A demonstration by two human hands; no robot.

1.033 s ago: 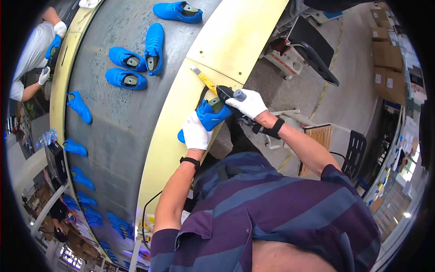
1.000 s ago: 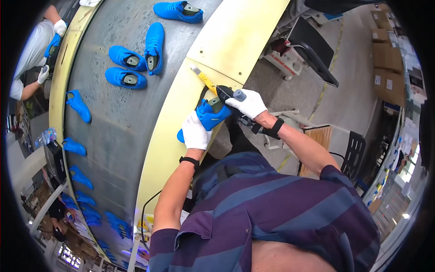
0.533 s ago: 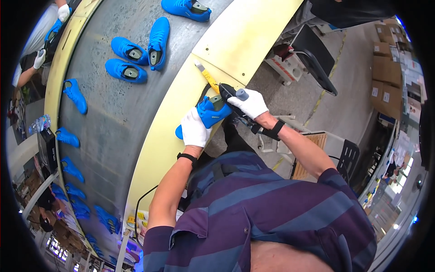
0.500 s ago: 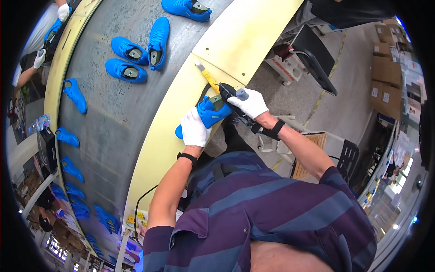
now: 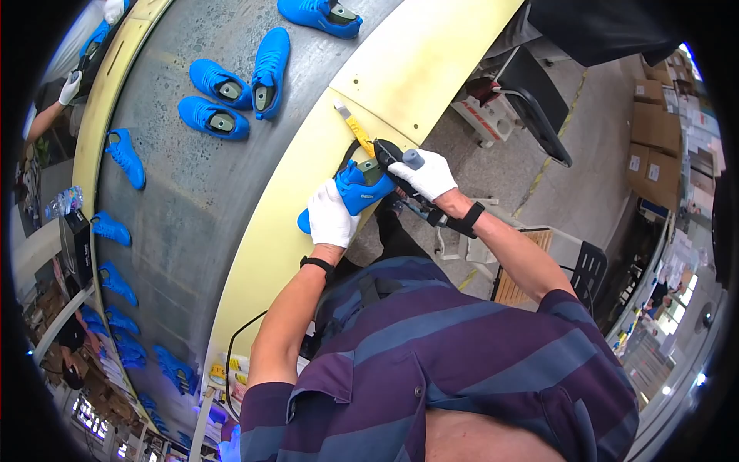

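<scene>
A blue sneaker [image 5: 360,199] is in my white-gloved left hand [image 5: 332,215], tilted over the edge of the yellow worktop. Those fingers are closed around its front part, hiding much of the upper. A green-grey insert [image 5: 371,171] shows in its opening. My right hand [image 5: 433,177], also gloved, is closed on a black hand-held tool [image 5: 386,154] with a grey cylindrical end [image 5: 414,159]. The tool is right by the shoe's opening; whether they touch I cannot tell. Just beyond lies a yellow box cutter [image 5: 354,128] on the worktop, its tip pointing away.
Several blue sneakers [image 5: 269,69] sit on a grey conveyor-like surface [image 5: 200,169] beyond the yellow border [image 5: 258,239]. Across it, a co-worker's gloved hand [image 5: 70,88] is visible. A black chair [image 5: 531,100] and cardboard boxes [image 5: 654,146] stand to the right.
Both my hands keep their hold on the shoe and the tool, almost unmoved. The view has shifted slightly. At the far left, the co-worker's hands are a little higher in the picture.
</scene>
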